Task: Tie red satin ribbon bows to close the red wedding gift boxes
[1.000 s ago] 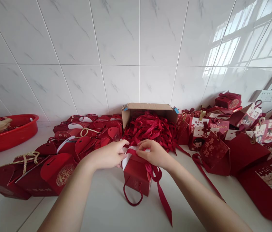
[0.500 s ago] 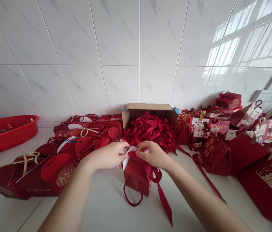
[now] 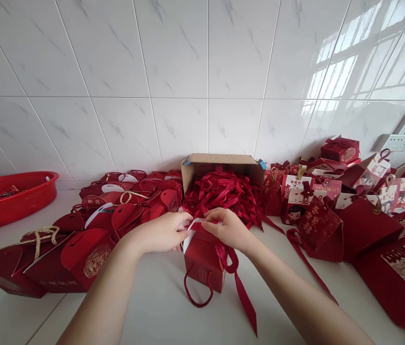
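Note:
A dark red gift box (image 3: pixel 205 258) stands on the white surface between my hands, with a red cord handle (image 3: pixel 199 305) hanging down its front. Its white-lined top is partly covered by my fingers. At the left upper edge, my left hand (image 3: pixel 173 231) is closed, thumb and fingers pinching the box. My right hand (image 3: pixel 225 227) pinches the top flap from the other side. From the box's right side, a wine-red ribbon (image 3: pixel 243 297) loops out and trails onto the surface. Whether the fingertips also grip ribbon is hidden.
Behind stands a cardboard box (image 3: pixel 220 158) heaped with red ribbons (image 3: pixel 224 191). Several folded red gift boxes (image 3: pixel 83 258) crowd the left, beside a red plastic basin (image 3: pixel 15 206). More printed gift boxes (image 3: pixel 319 225) fill the right. White wall tiles (image 3: pixel 179 57) rise behind.
Both hands stay at the top of the box, with only slight finger shifts. The right fingers have moved a little inward over the flap. The box keeps its place.

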`<state>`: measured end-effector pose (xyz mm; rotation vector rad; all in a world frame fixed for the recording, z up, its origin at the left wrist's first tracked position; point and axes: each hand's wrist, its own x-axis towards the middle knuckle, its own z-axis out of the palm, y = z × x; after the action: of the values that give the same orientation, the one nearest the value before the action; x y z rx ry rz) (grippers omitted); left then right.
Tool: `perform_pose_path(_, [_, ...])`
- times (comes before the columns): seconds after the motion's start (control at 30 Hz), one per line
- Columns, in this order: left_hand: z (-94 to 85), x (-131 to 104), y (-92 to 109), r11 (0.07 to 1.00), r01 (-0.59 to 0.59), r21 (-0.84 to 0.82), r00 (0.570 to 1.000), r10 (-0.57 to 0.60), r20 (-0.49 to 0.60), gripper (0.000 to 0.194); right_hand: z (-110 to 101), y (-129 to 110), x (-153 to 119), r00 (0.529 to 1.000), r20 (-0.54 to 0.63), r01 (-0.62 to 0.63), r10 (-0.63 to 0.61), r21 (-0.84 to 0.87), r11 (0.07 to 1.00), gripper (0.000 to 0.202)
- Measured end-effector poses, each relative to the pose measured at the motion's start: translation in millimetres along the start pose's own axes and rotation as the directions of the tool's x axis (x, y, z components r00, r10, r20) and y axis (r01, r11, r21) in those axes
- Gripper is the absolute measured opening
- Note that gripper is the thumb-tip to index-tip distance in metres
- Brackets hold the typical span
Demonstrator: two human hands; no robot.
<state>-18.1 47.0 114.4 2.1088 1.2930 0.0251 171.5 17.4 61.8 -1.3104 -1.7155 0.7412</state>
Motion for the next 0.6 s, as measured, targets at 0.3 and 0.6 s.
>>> perform_pose_path(0.3, [0.0, -4.0, 3.8, 0.999, -0.024, 0.038, 0.999, 0.025, -0.035, 0.037, 2.4, -0.2, -2.1, 0.999, 0.052, -0.012, 0.011, 0.024, 1.0, 0.013])
perform_pose_path(0.6, [-17.7, -13.6, 6.0, 0.949, -0.177, -0.261, 0.91, 0.057, -0.41, 0.025, -38.4, -14.9, -10.0, 0.997, -0.024, -0.075, 0.071, -0.22, 0.973, 0.03])
